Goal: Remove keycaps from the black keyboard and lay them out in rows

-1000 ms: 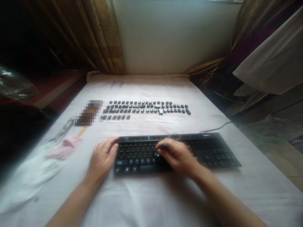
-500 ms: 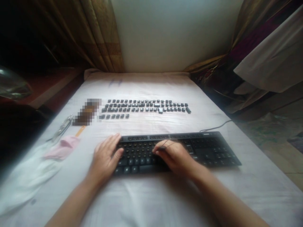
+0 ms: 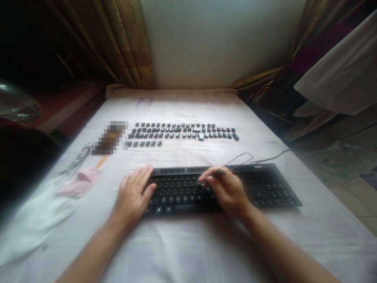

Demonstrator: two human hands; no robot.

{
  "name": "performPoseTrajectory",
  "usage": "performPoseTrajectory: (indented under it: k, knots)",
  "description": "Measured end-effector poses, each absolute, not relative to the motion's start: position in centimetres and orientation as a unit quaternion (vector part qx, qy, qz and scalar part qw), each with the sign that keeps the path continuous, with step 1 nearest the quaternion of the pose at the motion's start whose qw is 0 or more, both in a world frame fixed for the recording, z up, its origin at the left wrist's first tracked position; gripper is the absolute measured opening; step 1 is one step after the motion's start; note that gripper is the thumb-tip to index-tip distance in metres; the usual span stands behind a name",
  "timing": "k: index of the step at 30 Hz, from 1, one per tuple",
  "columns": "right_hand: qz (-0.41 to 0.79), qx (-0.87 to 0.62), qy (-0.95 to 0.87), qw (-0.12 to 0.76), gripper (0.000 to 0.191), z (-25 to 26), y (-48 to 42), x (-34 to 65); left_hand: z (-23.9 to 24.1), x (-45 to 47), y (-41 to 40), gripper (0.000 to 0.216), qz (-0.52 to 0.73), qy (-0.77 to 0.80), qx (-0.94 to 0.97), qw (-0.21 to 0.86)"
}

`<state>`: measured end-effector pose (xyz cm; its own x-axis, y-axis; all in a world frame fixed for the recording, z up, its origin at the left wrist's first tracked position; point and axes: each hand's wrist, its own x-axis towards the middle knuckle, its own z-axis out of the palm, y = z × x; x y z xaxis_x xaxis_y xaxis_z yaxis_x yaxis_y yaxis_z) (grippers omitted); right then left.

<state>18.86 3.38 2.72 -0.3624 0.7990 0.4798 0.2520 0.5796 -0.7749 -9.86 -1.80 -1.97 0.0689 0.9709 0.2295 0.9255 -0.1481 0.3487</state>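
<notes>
A black keyboard (image 3: pixel 188 209) lies on the cloth before me, many of its keys stripped from the upper rows. My left hand (image 3: pixel 134 192) rests on its left end, fingers stretched out and thumb apart. Over the middle right of the keys, my right hand (image 3: pixel 228 190) is closed in a pinch around a wire keycap puller (image 3: pixel 238 158), whose thin loop sticks out toward the back right. Its dark handle is mostly covered by the fingers. Whether the fingertips also hold a keycap is too blurred to tell. Loose keycaps (image 3: pixel 176 135) stand in rows behind the keyboard.
A cable (image 3: pixel 272 158) runs off the keyboard's back right. On the left lie a blurred-out brown item (image 3: pixel 108 138), an orange stick (image 3: pixel 101 161), a pink cloth (image 3: pixel 81 182), a clear tool-like item (image 3: pixel 79 157) and a white cloth or bag (image 3: pixel 38 220). Curtains (image 3: pixel 126 47) hang behind.
My right hand has shifted a little to the right and turned, so the puller's wire loop now points up and away. My left hand stays on the keyboard's left end.
</notes>
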Motion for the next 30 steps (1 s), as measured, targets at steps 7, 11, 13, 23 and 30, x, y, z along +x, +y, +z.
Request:
performPoseTrajectory:
  k: [7,11,13,23,30]
  knots:
    - [0.327,-0.339,-0.744,0.473,0.011,2.6,2.6,18.2,-0.1,-8.4,-2.6,0.039,0.306,0.600,0.739,-0.005]
    - [0.305,-0.323,-0.758,0.478,0.011,2.8,2.3,17.7,1.9,-5.4,-3.3,0.029,0.323,0.540,0.776,0.053]
    - [0.297,-0.314,-0.761,0.483,0.011,3.0,2.0,17.5,2.6,-3.9,-3.3,0.032,0.327,0.523,0.779,0.115]
    - [0.309,-0.268,-0.764,0.498,0.015,3.2,1.0,16.8,2.5,-2.2,-2.7,0.012,0.370,0.547,0.703,0.262]
    - [0.302,-0.249,-0.771,0.502,0.019,3.7,0.9,16.8,2.5,-2.7,-2.8,0.016,0.365,0.572,0.671,0.298]
